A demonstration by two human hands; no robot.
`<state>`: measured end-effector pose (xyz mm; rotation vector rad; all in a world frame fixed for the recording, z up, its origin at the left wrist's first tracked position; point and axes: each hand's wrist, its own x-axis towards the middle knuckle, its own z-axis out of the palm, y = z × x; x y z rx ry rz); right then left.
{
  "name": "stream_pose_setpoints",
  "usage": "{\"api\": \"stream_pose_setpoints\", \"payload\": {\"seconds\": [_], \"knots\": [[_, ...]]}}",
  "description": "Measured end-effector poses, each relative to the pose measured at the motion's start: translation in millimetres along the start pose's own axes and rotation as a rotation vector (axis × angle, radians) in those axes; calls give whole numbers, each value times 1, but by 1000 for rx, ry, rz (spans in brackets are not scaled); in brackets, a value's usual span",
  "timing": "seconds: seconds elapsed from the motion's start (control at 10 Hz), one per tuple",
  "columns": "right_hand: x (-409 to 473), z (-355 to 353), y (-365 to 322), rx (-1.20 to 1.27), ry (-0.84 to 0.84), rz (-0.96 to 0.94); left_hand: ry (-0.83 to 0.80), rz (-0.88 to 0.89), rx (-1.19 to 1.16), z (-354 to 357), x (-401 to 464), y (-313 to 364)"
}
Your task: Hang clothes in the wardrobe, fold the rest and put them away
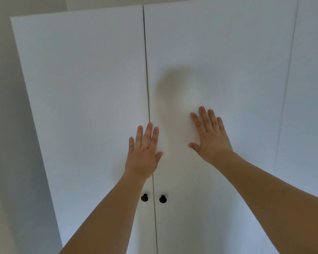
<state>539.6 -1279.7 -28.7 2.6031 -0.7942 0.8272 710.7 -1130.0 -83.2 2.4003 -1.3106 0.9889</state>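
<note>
We have both palms flat on the closed white wardrobe, frame centre: left hand over the seam, right hand on the right door, fingers straight, holding nothing.

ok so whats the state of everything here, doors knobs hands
left door: closed
right door: closed, meets the left door at the centre seam
left knob: untouched
right knob: untouched
left hand: open, flat across the seam
right hand: open, flat on the right door
</note>
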Motion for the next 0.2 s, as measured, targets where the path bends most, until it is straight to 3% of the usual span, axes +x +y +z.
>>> {"api": "stream_pose_setpoints", "payload": {"seconds": [0.2], "knots": [[-24,-6,-10,135,88,-79,83,53,-17,-17,-18,-7]]}}
